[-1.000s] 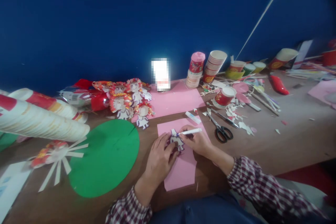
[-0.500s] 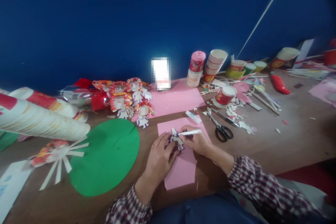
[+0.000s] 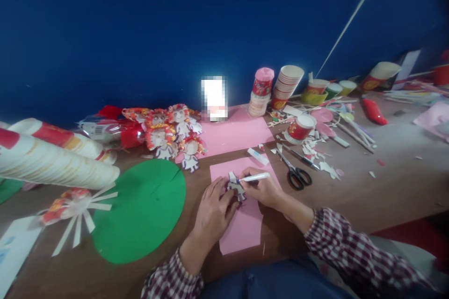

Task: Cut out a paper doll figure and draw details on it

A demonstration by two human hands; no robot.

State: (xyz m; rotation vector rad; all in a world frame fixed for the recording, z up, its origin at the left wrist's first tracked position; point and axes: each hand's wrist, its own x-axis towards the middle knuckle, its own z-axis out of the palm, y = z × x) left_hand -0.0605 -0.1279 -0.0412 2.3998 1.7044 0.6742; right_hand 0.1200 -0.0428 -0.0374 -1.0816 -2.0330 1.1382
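Observation:
On a pink paper sheet [image 3: 242, 233] lies a small white paper doll cutout [image 3: 237, 188] with dark purple edging. The fingers of my left hand [image 3: 214, 205] are bent over its left side and hold it down against the sheet. A white marker [image 3: 254, 178] is pinched in my right hand [image 3: 264, 188]. Its dark tip touches or nearly touches the upper part of the cutout; the exact contact is too small to tell. A white marker cap or small white stick [image 3: 258, 156] rests at the sheet's top edge.
Black-handled scissors [image 3: 299, 178] and a craft knife [image 3: 306, 161] lie to the right, near paper scraps [image 3: 329, 170]. A green disc [image 3: 140, 210] and long cup stacks [image 3: 63, 161] are at left. Finished-looking paper dolls [image 3: 190, 158] and stacked paper cups [image 3: 288, 85] stand behind.
The marker's tip end has dipped very slightly on the cutout. My left hand keeps its place, and the view has shifted a touch.

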